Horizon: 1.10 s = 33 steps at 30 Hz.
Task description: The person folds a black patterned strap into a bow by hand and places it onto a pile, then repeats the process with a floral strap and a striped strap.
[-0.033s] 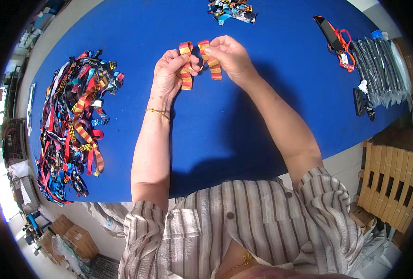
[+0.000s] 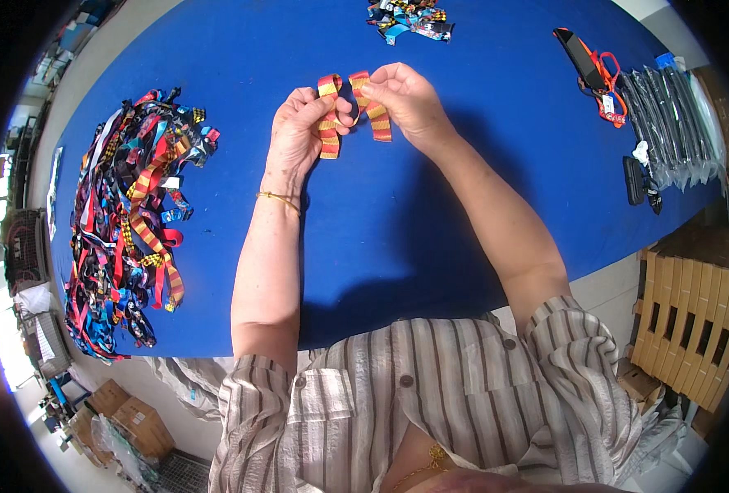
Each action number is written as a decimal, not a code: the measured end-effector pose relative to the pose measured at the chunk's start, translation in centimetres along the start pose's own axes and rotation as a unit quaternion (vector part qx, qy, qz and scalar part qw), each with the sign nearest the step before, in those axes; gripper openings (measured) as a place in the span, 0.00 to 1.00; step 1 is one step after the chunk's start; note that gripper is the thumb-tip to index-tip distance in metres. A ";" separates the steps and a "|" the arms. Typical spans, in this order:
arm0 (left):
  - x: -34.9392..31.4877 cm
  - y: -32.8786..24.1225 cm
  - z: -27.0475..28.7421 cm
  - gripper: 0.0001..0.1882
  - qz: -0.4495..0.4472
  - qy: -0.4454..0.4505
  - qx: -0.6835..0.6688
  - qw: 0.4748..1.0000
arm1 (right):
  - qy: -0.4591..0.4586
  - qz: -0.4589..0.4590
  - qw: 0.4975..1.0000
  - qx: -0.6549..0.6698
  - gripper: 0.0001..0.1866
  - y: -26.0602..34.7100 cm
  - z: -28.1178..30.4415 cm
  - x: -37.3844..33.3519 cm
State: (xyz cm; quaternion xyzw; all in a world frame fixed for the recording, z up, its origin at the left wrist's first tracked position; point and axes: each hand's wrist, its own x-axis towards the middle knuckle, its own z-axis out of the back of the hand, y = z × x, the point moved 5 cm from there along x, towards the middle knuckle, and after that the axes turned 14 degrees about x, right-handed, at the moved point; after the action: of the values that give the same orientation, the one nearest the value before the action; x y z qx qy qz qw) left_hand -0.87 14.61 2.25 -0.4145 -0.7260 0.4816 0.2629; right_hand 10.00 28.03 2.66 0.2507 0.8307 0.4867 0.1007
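A red and yellow striped fabric strap (image 2: 330,140) is pinched in my left hand (image 2: 298,127), with a loop standing above the fingers and an end hanging below. My right hand (image 2: 405,103) grips another looped section of striped strap (image 2: 380,127) close beside it, thumb on top. A narrow piece seems to run between the two sections; whether they are one strap I cannot tell. Both hands are held over the blue table (image 2: 364,271). To the left lies a large tangled heap of colourful straps (image 2: 118,238), including a similar striped strap (image 2: 147,226).
A smaller bunch of colourful straps (image 2: 409,20) lies at the far edge. At the right are orange-handled scissors (image 2: 610,74) beside a black case, a row of plastic-wrapped dark items (image 2: 672,123) and a small black object (image 2: 634,181). Cardboard boxes (image 2: 138,427) stand on the floor, lower left.
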 end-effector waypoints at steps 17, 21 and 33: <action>-0.5 -0.1 -2.0 0.13 0.017 0.055 0.093 0.994 | 0.085 0.023 0.994 -0.058 0.07 1.1 -0.7 -0.6; -0.8 0.1 -1.7 0.15 0.053 0.041 0.221 0.973 | 0.121 0.007 0.988 -0.095 0.05 1.1 -1.1 -1.0; -0.9 -0.1 -2.5 0.05 -0.019 0.057 0.157 0.986 | 0.048 0.114 0.983 -0.138 0.09 1.3 -1.0 -0.6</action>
State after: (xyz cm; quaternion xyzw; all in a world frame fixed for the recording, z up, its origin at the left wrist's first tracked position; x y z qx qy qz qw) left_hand 1.54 15.08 3.32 -0.3812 -0.6330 0.5598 0.3750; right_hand 10.49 27.49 4.30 0.3038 0.7254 0.6164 0.0385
